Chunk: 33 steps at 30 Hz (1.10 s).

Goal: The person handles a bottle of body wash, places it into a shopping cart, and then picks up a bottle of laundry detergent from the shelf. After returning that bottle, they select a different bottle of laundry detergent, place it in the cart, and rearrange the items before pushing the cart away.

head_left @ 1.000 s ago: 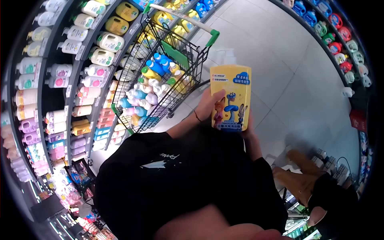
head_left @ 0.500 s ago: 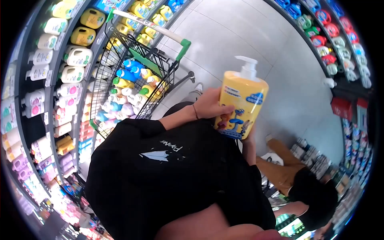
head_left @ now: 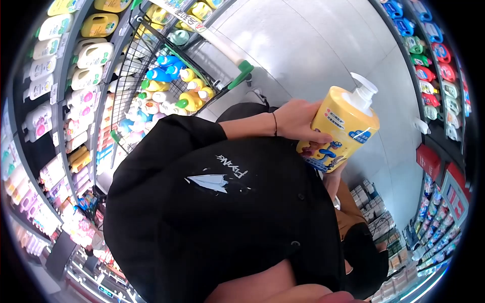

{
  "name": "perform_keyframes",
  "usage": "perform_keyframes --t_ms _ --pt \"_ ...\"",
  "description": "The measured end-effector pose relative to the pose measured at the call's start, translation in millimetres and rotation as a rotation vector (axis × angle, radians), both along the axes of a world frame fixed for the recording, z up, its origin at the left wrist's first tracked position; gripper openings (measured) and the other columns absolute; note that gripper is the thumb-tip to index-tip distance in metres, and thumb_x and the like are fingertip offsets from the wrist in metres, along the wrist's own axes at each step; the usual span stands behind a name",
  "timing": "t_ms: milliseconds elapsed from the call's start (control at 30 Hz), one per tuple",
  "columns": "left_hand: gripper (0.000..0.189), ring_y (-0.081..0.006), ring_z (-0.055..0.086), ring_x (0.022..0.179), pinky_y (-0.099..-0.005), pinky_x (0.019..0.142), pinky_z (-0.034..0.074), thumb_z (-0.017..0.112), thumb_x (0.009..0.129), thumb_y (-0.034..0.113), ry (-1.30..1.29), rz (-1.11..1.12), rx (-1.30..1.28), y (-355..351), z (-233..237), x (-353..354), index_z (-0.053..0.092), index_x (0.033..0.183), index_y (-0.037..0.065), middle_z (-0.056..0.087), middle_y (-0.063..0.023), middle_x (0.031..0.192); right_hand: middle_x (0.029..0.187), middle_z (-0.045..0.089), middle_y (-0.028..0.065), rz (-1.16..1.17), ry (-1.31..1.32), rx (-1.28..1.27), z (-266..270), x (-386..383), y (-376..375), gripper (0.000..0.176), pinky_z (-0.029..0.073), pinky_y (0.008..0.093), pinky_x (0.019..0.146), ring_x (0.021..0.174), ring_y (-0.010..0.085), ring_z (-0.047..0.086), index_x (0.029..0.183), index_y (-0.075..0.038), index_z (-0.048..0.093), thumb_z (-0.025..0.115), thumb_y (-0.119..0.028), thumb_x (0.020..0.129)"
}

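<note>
A: Yellow plastic pump bottle (head_left: 351, 118), lay where?
B: Between both hands, long axis slanted, white pump (head_left: 365, 92) away from black shirt (head_left: 242, 202).
A: Fingers?
B: Left hand (head_left: 297, 119) gripped its side; right hand (head_left: 332, 181) met its base, closure couldn't be told.

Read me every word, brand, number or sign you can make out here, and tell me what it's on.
"FLYING", in tilted letters: black shirt.
Chinese characters, too small or blurred to quote surely: yellow pump bottle.
Characters, too blurred: cart handle.
Red-edged sign: too blurred.
Shelf tags: too small.
No number is readable.
</note>
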<state>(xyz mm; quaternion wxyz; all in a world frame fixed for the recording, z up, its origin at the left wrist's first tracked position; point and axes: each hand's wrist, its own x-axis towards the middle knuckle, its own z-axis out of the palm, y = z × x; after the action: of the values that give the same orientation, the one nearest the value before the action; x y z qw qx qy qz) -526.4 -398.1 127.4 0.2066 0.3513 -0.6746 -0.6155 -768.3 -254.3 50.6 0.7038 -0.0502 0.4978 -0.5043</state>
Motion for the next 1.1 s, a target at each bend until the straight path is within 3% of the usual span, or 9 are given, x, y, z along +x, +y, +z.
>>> perform_keyframes --t_ms 233,333,567,667,1100 --pt "0.064 -0.0339 0.068 0.080 -0.0373 0.072 0.054 0.076 0.071 0.049 -0.096 0.013 -0.004 -43.4 -4.8 -75.6 0.054 0.112 0.004 0.070 -0.0147 0.091 0.130 0.056 0.0158 0.111 0.038 0.053 -20.3 -71.1 -68.4 0.051 0.051 0.0398 0.091 0.111 0.0283 0.060 0.136 -0.003 0.044 0.034 -0.040 0.101" --pt "0.073 -0.0335 0.067 0.067 -0.0368 0.062 0.054 0.072 0.071 0.060 -0.095 0.103 -0.086 -60.0 1.3 -110.9 0.054 0.104 -0.002 0.069 -0.0164 0.078 0.130 0.056 0.0159 0.173 0.038 0.056 -35.3 -106.4 -102.4 0.051 0.051 0.0398 0.091 0.111 0.0283 0.060 0.136 -0.003 0.044 0.034 -0.040 0.101" --pt "0.074 -0.0338 0.067 0.070 -0.0372 0.064 0.054 0.074 0.070 0.060 -0.213 0.250 -0.023 -87.1 -0.3 -167.4 0.054 0.105 -0.001 0.069 -0.0161 0.081 0.129 0.056 0.0161 0.306 0.047 0.057 -65.9 -171.7 -175.2 0.051 0.052 0.0398 0.090 0.111 0.0284 0.060 0.136 -0.003 0.044 0.035 -0.039 0.101" --pt "0.066 -0.0333 0.069 0.085 -0.0360 0.078 0.055 0.079 0.071 0.045 -0.261 0.271 0.173 -97.9 16.4 -174.0 0.054 0.113 0.001 0.070 -0.0166 0.096 0.129 0.057 0.0161 0.343 0.053 0.058 -73.2 -183.3 -195.0 0.051 0.052 0.0398 0.090 0.111 0.0284 0.060 0.136 -0.003 0.044 0.035 -0.039 0.101" --pt "0.074 -0.0344 0.068 0.084 -0.0365 0.077 0.054 0.076 0.071 0.054 -0.250 0.452 0.154 -101.1 17.1 -178.9 0.051 0.114 0.000 0.069 -0.0185 0.095 0.129 0.057 0.0165 0.482 0.074 0.053 -81.1 -196.0 -241.9 0.050 0.052 0.0398 0.089 0.110 0.0286 0.060 0.136 -0.003 0.044 0.036 -0.038 0.101"
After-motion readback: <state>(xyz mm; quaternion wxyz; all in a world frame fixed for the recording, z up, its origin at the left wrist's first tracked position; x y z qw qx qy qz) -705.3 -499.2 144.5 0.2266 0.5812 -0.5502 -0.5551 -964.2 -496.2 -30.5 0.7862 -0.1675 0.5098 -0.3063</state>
